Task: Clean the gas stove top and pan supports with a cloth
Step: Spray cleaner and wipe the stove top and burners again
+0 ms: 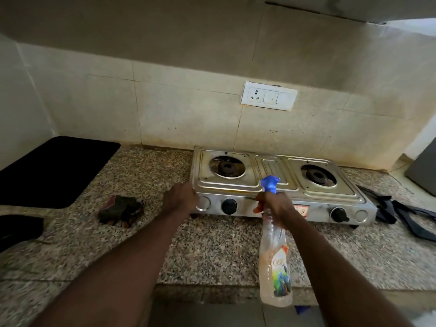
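Spray bottle (276,267) in right hand (277,206), stove (271,168) beyond

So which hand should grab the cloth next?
Probably left. The left hand sits nearer the cloth on the counter, while the right hand grips the spray bottle.

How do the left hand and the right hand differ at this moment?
The left hand holds the stove at its left front corner; the right hand grips a spray bottle, nozzle toward the stove. The left hand is at the stove's end; the right hand is before its middle. Both are near the stove's front.
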